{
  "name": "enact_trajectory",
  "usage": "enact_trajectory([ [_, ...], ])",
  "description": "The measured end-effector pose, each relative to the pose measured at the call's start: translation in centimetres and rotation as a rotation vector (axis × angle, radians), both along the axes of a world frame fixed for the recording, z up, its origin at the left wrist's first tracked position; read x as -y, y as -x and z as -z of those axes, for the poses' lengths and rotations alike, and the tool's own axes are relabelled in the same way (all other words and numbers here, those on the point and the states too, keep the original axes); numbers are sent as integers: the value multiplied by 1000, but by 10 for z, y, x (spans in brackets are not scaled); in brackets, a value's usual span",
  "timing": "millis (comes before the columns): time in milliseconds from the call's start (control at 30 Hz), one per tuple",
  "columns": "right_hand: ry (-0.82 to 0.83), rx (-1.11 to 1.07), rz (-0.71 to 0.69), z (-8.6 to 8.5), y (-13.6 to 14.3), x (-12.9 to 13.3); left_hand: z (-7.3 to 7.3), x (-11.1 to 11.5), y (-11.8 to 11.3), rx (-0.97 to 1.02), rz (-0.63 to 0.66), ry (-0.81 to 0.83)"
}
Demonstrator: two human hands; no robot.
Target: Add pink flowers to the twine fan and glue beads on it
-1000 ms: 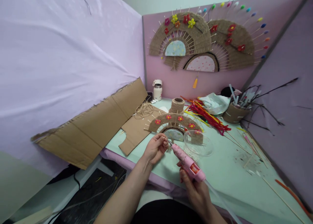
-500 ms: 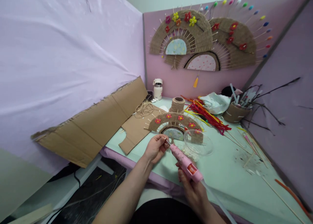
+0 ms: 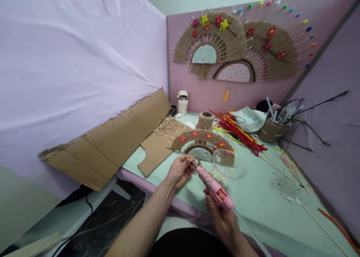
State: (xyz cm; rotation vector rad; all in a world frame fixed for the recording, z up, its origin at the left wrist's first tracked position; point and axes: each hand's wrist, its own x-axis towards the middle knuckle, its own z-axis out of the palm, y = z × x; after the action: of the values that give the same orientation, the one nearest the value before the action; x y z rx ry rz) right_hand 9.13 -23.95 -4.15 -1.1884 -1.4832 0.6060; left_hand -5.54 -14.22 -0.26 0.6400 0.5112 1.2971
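Observation:
My right hand (image 3: 223,215) is wrapped round a pink hot glue gun (image 3: 215,187), its metal nozzle pointing up and left. Close to the nozzle tip, my left hand (image 3: 181,170) pinches something too small to make out between thumb and fingertips. Just beyond my hands lies a twine-wrapped fan (image 3: 193,134) with red flowers along its arc and a pale patterned half-circle at its base. A clear round plastic dish (image 3: 239,169) overlaps the fan's right end. Small pale pieces (image 3: 221,177) lie beside the glue gun, partly hidden by it.
Behind the fan stands a twine spool (image 3: 206,120). Red and yellow pipe cleaners (image 3: 242,133) lie at the right, near a pot (image 3: 272,131) of pens and twigs. Cardboard (image 3: 112,137) leans at the left. A white bottle (image 3: 182,102) stands at the back, below large fans (image 3: 233,36).
The whole view has shifted slightly. My hands and the glue gun keep almost the same pose, with the nozzle still at my left fingertips.

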Motion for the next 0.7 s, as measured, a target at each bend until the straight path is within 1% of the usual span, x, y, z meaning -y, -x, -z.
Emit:
enact_trajectory([
  [167,69,-39,61,1,3,4,3,-1,0,-1,3,-20],
  [300,98,-33,45,4,1,2,4,-2,0,-21,2,-28],
  [500,89,-36,43,6,-1,1,2,-1,0,-34,-3,-26],
  [700,91,-22,95,8,1,6,2,0,0,-35,-13,-12],
])
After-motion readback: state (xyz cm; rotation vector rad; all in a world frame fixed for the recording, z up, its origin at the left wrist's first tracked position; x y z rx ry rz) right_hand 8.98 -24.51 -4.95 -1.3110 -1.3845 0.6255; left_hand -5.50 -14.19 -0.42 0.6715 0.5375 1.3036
